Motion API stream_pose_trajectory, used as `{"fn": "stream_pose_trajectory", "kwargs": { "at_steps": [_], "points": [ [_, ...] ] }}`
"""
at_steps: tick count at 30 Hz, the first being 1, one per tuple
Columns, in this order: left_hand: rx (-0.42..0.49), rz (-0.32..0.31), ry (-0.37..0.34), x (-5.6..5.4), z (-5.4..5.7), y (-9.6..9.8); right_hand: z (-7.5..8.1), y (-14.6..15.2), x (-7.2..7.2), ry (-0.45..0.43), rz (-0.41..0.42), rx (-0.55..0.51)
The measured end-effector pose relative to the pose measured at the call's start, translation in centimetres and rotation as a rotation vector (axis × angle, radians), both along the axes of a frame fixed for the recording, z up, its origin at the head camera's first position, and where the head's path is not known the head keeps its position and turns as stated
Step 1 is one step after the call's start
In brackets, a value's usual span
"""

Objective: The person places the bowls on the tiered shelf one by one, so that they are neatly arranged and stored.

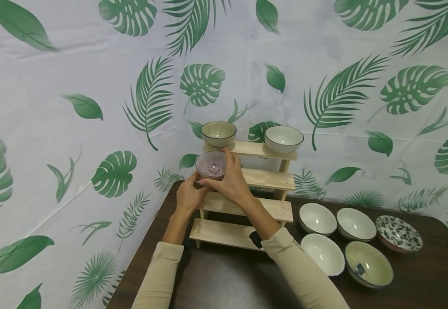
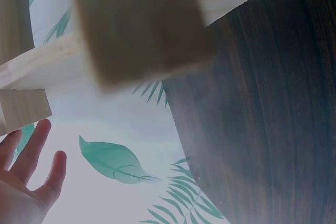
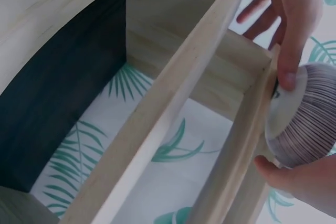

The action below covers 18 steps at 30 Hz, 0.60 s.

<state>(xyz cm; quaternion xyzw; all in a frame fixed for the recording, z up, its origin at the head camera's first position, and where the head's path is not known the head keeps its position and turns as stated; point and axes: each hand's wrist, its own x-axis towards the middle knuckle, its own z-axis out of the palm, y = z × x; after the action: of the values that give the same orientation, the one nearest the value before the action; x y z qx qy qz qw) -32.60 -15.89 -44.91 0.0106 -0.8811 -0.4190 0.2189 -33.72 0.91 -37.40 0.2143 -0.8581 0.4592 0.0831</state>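
Purple striped bowl (image 1: 210, 164) is at L end of wooden rack (image 1: 274, 179), approx. level w/ 2nd tier from top; can't tell if it rests there. R hand (image 1: 231, 178) grips its side; L hand (image 1: 189, 195) has thumb on its base, other fingers spread. Greenish bowl (image 1: 218, 132) & white bowl (image 1: 284, 138) on top tier.

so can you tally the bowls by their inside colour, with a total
white bowls: 4
greenish bowls: 2
purple striped bowl: 1
black-and-white patterned bowl: 1
total: 8
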Motion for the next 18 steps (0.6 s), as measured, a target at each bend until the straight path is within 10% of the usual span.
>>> {"fn": "stream_pose_trajectory", "kwargs": {
  "at_steps": [18],
  "points": [
    [0.030, -0.009, 0.016, 0.1, 0.1, 0.2, 0.5, 4.6, 4.7, 0.064, -0.004, 0.080]
  ]
}}
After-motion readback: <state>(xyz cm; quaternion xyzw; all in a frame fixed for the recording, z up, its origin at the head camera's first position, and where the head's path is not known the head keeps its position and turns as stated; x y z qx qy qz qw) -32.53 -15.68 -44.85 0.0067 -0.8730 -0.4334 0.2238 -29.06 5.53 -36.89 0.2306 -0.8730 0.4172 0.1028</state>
